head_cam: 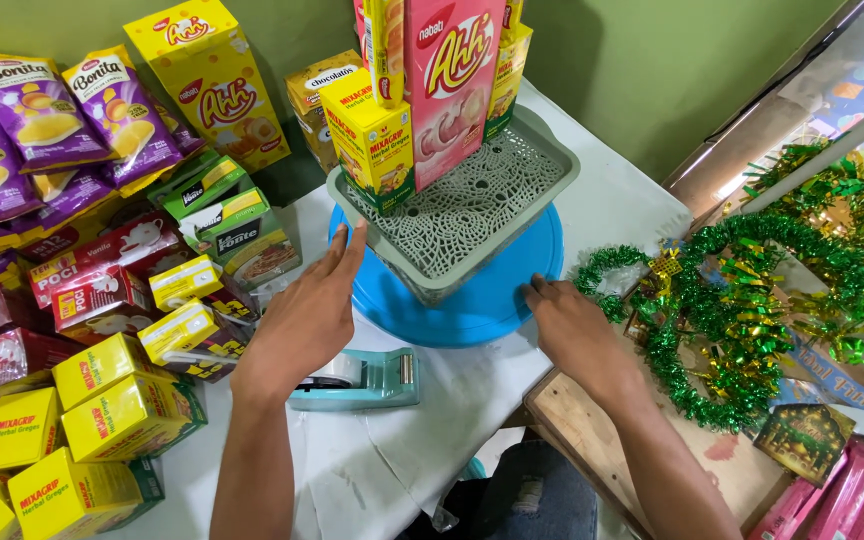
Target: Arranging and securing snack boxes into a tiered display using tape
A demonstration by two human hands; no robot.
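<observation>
basket [472, 205]: grey-green, its floor an openwork lace-like pattern
round tray [487, 305]: plain bright blue
tall box [449, 85]: pink with red and yellow lettering
small boxes [102, 400]: yellow with green sides
snack bags [37, 110]: purple with yellow pictures
tape dispenser [362, 380]: pale teal
tinsel garland [742, 320]: green flecked with gold
bench [382, 460]: covered in white
wall [652, 70]: olive green

You've got two bare hands in shot, your left hand [304, 320] and right hand [574, 335], plus one round blue plastic tray [492, 300], one grey-green perforated plastic basket [472, 215] and one pale teal tape dispenser [357, 380]. Three purple snack bags [37, 110] show clearly at top left. Only one tall pink snack box [449, 85] in the basket.
</observation>
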